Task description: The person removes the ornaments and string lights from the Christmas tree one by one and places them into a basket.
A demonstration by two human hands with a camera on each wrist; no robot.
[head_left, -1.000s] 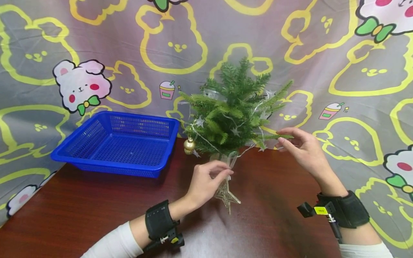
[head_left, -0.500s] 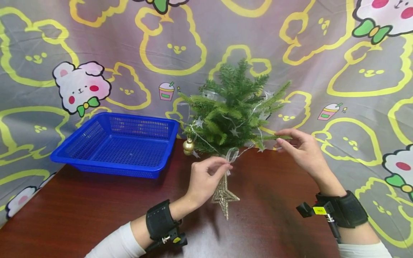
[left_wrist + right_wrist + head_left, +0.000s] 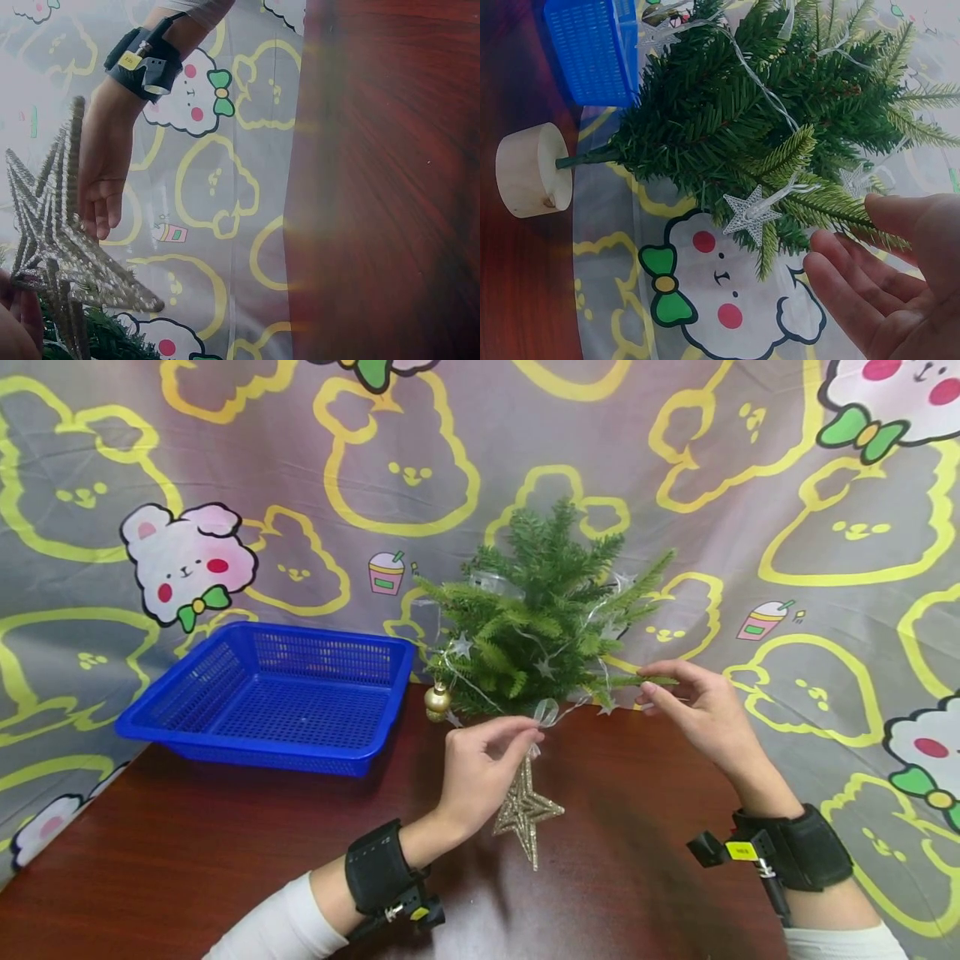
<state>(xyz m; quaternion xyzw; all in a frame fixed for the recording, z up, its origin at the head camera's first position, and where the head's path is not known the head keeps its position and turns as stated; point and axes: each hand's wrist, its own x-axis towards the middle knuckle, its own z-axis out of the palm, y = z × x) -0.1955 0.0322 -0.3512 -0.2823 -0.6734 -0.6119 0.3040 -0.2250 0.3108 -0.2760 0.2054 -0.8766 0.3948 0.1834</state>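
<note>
My left hand (image 3: 480,768) pinches the sheer ribbon loop (image 3: 547,712) of a glittery gold star ornament (image 3: 527,808). The star hangs below the fingertips, in front of the tree's lower part. In the left wrist view, the star (image 3: 52,217) fills the left side, close to the camera. My right hand (image 3: 705,710) holds the tip of a low right-hand branch (image 3: 618,680) of a small artificial Christmas tree (image 3: 517,635) between thumb and fingers. The right wrist view shows this branch (image 3: 829,206) running between them. The ribbon loop is apart from the branch tip.
A blue plastic basket (image 3: 360,749) stands left of the tree. A gold bauble (image 3: 437,702) hangs on the tree's left side, and star string lights (image 3: 543,668) wrap its branches. The tree has a round wooden base (image 3: 529,172). A patterned cloth (image 3: 300,452) hangs behind the table (image 3: 225,835).
My left hand has risen slightly, lifting the star, which has swung and turned to show its face more fully. The ribbon loop now stands up above the fingertips. The right hand stays on the branch.
</note>
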